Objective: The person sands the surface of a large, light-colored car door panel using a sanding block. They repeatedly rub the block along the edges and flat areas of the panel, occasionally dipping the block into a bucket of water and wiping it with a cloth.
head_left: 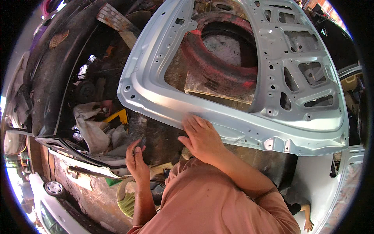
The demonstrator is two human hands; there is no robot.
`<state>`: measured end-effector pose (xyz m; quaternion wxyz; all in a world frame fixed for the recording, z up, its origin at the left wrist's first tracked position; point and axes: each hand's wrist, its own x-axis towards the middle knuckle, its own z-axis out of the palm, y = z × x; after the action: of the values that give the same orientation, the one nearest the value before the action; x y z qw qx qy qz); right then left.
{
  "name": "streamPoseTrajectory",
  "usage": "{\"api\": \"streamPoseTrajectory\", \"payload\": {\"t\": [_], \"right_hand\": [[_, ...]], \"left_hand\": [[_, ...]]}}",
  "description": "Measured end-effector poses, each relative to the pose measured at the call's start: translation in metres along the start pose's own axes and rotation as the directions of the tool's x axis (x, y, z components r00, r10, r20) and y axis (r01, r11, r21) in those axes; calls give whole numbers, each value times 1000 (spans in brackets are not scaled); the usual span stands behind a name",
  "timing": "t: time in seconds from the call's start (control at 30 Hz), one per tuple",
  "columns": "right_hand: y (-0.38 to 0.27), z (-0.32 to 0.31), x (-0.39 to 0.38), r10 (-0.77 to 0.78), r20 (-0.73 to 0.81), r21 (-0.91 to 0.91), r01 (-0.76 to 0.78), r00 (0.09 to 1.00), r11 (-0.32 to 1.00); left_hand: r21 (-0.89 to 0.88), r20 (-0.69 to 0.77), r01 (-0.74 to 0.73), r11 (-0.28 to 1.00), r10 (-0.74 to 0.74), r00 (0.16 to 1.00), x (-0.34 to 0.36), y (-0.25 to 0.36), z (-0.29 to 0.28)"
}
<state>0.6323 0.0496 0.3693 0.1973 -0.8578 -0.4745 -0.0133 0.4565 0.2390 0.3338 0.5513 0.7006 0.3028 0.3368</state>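
A silver-grey bare car tailgate panel (156,91), with a large window opening and several cut-outs, lies raised in front of me. My right hand (203,139) rests its outstretched fingers on the panel's near edge, thumb apart; the fingertips are slightly blurred. Off the panel, to the left, my left hand (137,160) is raised with its fingers bent toward the thumb. A small dark grey thing shows between them, too small to name. A dark band circles one of its fingers.
Beneath the panel lie a red-smeared tyre (218,66) and a board. A dark car body (50,85) stands left, with a crumpled grey cloth (93,126) beside it. A white car (48,202) is lower left. Another person's hand (308,225) touches a pale panel lower right.
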Motion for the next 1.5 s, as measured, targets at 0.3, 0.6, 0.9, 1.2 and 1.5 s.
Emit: {"api": "streamPoseTrajectory", "payload": {"t": [0.3, 0.6, 0.9, 1.2, 1.5], "right_hand": [[26, -34, -48, 90, 69, 9, -91, 994, 996], [49, -59, -86, 144, 129, 8, -146, 981, 989], [61, -78, -112, 222, 142, 6, -225, 965, 974], [63, -85, -122, 258, 81, -59, -253, 963, 966], [25, -18, -40, 100, -72, 46, -97, 992, 994]], "left_hand": [[-16, 116, -13, 1000, 14, 993, 2, -5, 24], [-8, 197, -20, 1000, 21, 980, 3, -3, 36], [12, 209, 4, 1000, -6, 978, 5, -6, 40], [7, 202, 30, 1000, -31, 979, 9, -19, 32], [6, 248, 4, 1000, -6, 969, 9, -5, 50]]}}
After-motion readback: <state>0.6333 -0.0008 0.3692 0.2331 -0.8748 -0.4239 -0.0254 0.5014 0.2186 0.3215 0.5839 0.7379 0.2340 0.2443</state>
